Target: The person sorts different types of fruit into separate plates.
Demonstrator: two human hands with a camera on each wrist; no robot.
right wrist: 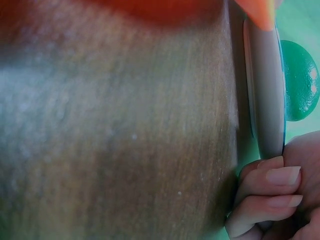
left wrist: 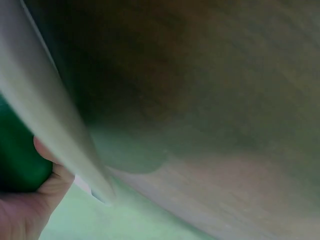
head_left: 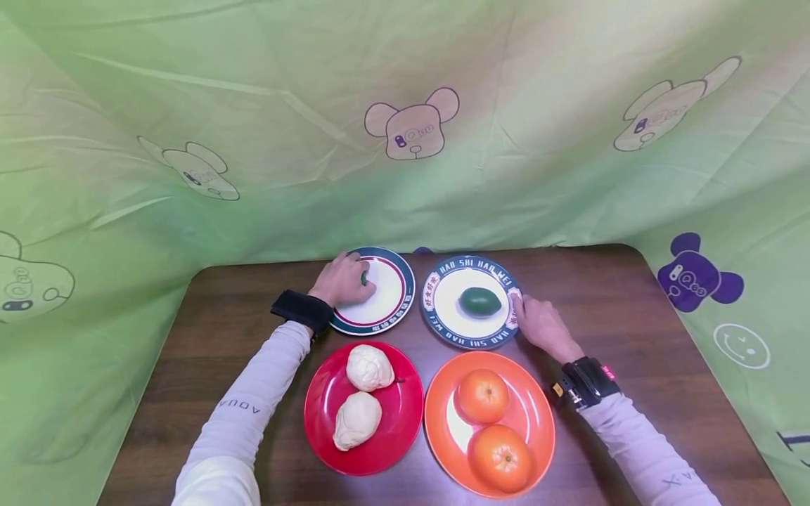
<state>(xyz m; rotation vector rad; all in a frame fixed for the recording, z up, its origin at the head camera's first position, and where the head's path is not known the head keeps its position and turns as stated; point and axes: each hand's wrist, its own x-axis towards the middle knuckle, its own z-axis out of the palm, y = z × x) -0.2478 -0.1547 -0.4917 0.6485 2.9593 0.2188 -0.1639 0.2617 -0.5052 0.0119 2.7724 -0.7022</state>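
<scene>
My left hand (head_left: 345, 279) curls over a green oval fruit (left wrist: 20, 150), at the left part of a white plate with a dark blue rim (head_left: 395, 318); the hand hides most of the fruit. To the right, my right hand (head_left: 544, 325) grips the edge of a second blue-rimmed plate (head_left: 443, 327). The right wrist view shows its fingers (right wrist: 270, 182) bent at the underside of that edge. On this second plate lies another smooth green oval fruit (head_left: 479, 301), apart from the right hand.
Nearer me, a red plate (head_left: 325, 439) holds two whitish lumpy items (head_left: 357, 419). Beside it an orange plate (head_left: 443, 457) carries two oranges (head_left: 502, 458), close to the right wrist. All stand on a brown wooden table (head_left: 190, 393), with a green printed cloth (head_left: 304, 183) hanging behind.
</scene>
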